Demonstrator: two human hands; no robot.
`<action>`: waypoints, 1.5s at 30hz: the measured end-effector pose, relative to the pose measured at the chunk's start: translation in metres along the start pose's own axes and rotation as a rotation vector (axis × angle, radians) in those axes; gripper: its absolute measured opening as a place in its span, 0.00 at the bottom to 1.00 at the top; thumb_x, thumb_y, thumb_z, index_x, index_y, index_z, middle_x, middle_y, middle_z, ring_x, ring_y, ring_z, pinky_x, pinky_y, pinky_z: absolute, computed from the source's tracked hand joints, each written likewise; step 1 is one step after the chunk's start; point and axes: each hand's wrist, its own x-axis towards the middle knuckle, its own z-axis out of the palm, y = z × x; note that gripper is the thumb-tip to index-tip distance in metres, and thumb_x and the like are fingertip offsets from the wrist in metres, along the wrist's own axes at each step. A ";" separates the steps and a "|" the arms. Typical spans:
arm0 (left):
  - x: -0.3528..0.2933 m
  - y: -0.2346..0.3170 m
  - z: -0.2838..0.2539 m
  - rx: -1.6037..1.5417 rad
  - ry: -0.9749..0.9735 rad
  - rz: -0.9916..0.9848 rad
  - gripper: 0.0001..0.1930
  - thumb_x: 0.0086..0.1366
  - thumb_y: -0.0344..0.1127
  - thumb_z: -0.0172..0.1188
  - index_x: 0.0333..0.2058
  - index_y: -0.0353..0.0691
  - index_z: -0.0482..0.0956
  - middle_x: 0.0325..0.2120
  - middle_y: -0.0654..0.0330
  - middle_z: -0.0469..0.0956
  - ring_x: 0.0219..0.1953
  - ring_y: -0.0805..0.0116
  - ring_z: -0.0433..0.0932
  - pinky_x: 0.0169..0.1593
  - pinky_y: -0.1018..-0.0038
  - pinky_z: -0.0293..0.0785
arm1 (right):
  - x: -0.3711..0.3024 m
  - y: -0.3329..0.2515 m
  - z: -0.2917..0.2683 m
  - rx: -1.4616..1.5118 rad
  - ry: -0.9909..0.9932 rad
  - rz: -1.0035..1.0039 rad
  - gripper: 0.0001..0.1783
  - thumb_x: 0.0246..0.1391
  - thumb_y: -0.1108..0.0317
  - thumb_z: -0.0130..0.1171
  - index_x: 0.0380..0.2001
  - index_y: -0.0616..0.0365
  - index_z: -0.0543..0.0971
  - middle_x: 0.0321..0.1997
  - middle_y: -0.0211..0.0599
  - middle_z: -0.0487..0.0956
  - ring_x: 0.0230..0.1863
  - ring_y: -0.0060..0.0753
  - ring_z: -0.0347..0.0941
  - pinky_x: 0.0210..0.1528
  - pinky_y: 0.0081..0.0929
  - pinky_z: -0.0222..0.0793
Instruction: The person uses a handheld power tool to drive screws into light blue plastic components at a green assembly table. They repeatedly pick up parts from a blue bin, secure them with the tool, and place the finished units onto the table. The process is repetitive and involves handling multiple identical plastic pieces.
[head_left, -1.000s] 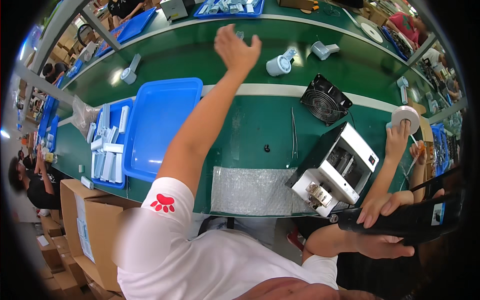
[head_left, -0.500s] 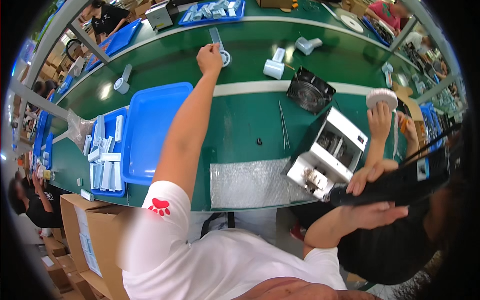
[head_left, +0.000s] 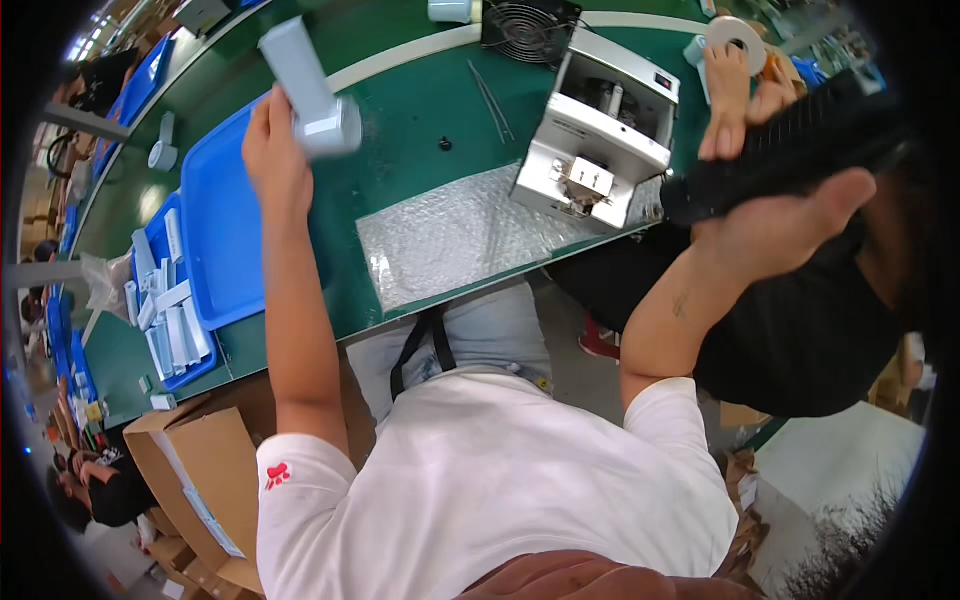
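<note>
head: left hand (head_left: pixel 278 165) grips blue device (head_left: pixel 312 98), long axis slanting, handle (head_left: pixel 295 65) upper left; right hand (head_left: pixel 780 232) holds black object (head_left: pixel 790 145)

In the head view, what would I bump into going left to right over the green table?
Clear bag, big blue tray, held plastic part, black bit, tweezers, white machine, white roll.
</note>
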 end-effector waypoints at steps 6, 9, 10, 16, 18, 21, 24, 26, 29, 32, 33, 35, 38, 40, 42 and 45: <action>-0.102 -0.013 -0.034 0.359 -0.315 0.008 0.09 0.72 0.32 0.56 0.40 0.32 0.82 0.34 0.62 0.80 0.36 0.74 0.75 0.44 0.76 0.71 | 0.016 -0.009 0.039 -0.137 -0.034 -0.213 0.31 0.68 0.42 0.46 0.49 0.64 0.71 0.27 0.42 0.75 0.22 0.32 0.71 0.24 0.28 0.70; -0.133 -0.011 -0.022 0.372 -0.540 0.124 0.05 0.68 0.26 0.60 0.36 0.32 0.83 0.32 0.59 0.81 0.36 0.71 0.78 0.42 0.74 0.74 | 0.020 0.021 0.050 0.003 -0.088 -0.452 0.24 0.72 0.53 0.46 0.59 0.61 0.66 0.26 0.38 0.73 0.17 0.24 0.68 0.20 0.22 0.67; -0.140 -0.010 -0.013 0.385 -0.582 0.148 0.04 0.66 0.25 0.60 0.35 0.32 0.84 0.32 0.58 0.82 0.36 0.69 0.79 0.41 0.73 0.74 | 0.018 0.024 0.052 0.042 -0.118 -0.478 0.23 0.73 0.56 0.45 0.62 0.60 0.64 0.25 0.36 0.73 0.16 0.22 0.67 0.19 0.20 0.66; -0.162 -0.022 0.002 0.369 -0.520 0.407 0.04 0.65 0.23 0.60 0.34 0.33 0.84 0.35 0.52 0.82 0.42 0.61 0.82 0.45 0.71 0.77 | -0.006 0.015 0.052 -0.167 -0.053 -0.287 0.30 0.69 0.45 0.46 0.56 0.62 0.68 0.29 0.43 0.75 0.21 0.31 0.70 0.23 0.27 0.69; -0.165 -0.029 0.003 0.358 -0.452 0.443 0.07 0.68 0.25 0.57 0.34 0.32 0.84 0.36 0.51 0.82 0.45 0.59 0.82 0.46 0.70 0.77 | -0.011 0.010 0.035 -0.015 -0.090 -0.023 0.35 0.63 0.39 0.48 0.56 0.62 0.67 0.31 0.43 0.75 0.23 0.32 0.70 0.26 0.31 0.70; -0.172 -0.029 0.004 0.302 -0.430 0.291 0.07 0.68 0.25 0.58 0.33 0.32 0.85 0.34 0.52 0.83 0.43 0.59 0.83 0.45 0.70 0.77 | -0.017 -0.018 0.011 0.469 -0.303 0.405 0.40 0.56 0.34 0.53 0.52 0.62 0.66 0.31 0.41 0.74 0.26 0.32 0.69 0.33 0.33 0.71; -0.176 -0.032 0.001 0.272 -0.387 0.208 0.14 0.75 0.30 0.47 0.35 0.31 0.80 0.35 0.51 0.83 0.43 0.60 0.82 0.47 0.70 0.77 | -0.013 -0.038 0.007 0.613 -0.455 0.373 0.36 0.53 0.36 0.55 0.45 0.62 0.67 0.31 0.39 0.71 0.29 0.30 0.67 0.42 0.30 0.70; -0.179 -0.036 0.002 0.226 -0.372 0.168 0.15 0.79 0.33 0.40 0.36 0.33 0.72 0.36 0.50 0.83 0.44 0.61 0.82 0.50 0.68 0.76 | -0.012 -0.035 0.015 0.624 -0.416 0.272 0.35 0.53 0.37 0.55 0.43 0.62 0.68 0.32 0.41 0.70 0.31 0.29 0.67 0.47 0.29 0.68; -0.180 -0.043 0.001 0.151 -0.366 0.163 0.13 0.79 0.34 0.38 0.36 0.35 0.68 0.37 0.48 0.82 0.44 0.62 0.82 0.51 0.67 0.76 | -0.014 -0.010 0.038 0.501 -0.273 0.087 0.42 0.55 0.29 0.45 0.45 0.65 0.71 0.37 0.48 0.70 0.31 0.33 0.67 0.39 0.32 0.67; -0.179 -0.043 0.003 0.121 -0.371 0.155 0.13 0.80 0.35 0.37 0.36 0.35 0.66 0.37 0.48 0.82 0.43 0.63 0.81 0.51 0.68 0.75 | -0.018 0.016 0.048 0.324 -0.191 0.080 0.54 0.53 0.18 0.38 0.40 0.71 0.73 0.37 0.49 0.70 0.29 0.35 0.67 0.30 0.32 0.66; -0.179 -0.042 0.003 0.126 -0.375 0.152 0.13 0.80 0.35 0.37 0.36 0.35 0.66 0.37 0.48 0.82 0.42 0.64 0.81 0.51 0.69 0.75 | -0.019 0.020 0.050 0.301 -0.181 0.079 0.57 0.51 0.16 0.36 0.38 0.72 0.73 0.36 0.48 0.70 0.29 0.35 0.67 0.30 0.31 0.66; -0.178 -0.041 0.003 0.137 -0.381 0.147 0.13 0.80 0.35 0.37 0.36 0.35 0.66 0.37 0.48 0.82 0.41 0.65 0.80 0.50 0.70 0.75 | -0.021 0.028 0.054 0.258 -0.164 0.080 0.62 0.48 0.11 0.33 0.34 0.74 0.73 0.34 0.48 0.70 0.28 0.34 0.67 0.28 0.30 0.66; -0.178 -0.044 0.001 0.139 -0.387 0.159 0.13 0.80 0.35 0.37 0.36 0.35 0.66 0.37 0.48 0.82 0.39 0.67 0.79 0.48 0.71 0.75 | -0.024 0.035 0.056 0.263 -0.150 0.082 0.62 0.47 0.11 0.33 0.35 0.74 0.73 0.33 0.48 0.70 0.27 0.34 0.67 0.28 0.30 0.66; -0.177 -0.044 0.002 0.144 -0.385 0.154 0.13 0.80 0.35 0.37 0.36 0.36 0.66 0.36 0.48 0.82 0.39 0.67 0.79 0.48 0.71 0.75 | -0.025 0.036 0.059 0.255 -0.114 0.089 0.62 0.47 0.11 0.34 0.35 0.74 0.72 0.33 0.48 0.70 0.27 0.34 0.67 0.27 0.29 0.65; -0.178 -0.045 0.002 0.122 -0.384 0.133 0.13 0.80 0.35 0.37 0.36 0.36 0.66 0.36 0.48 0.82 0.39 0.67 0.79 0.47 0.71 0.75 | -0.028 0.038 0.060 0.219 -0.086 0.079 0.61 0.48 0.11 0.34 0.35 0.74 0.72 0.34 0.48 0.70 0.27 0.34 0.67 0.27 0.29 0.65; -0.178 -0.048 0.001 0.081 -0.376 0.128 0.13 0.80 0.35 0.37 0.36 0.35 0.66 0.35 0.47 0.81 0.39 0.67 0.79 0.47 0.71 0.75 | -0.026 0.040 0.053 0.215 -0.130 0.096 0.58 0.51 0.14 0.35 0.37 0.73 0.70 0.35 0.46 0.69 0.26 0.33 0.66 0.25 0.28 0.64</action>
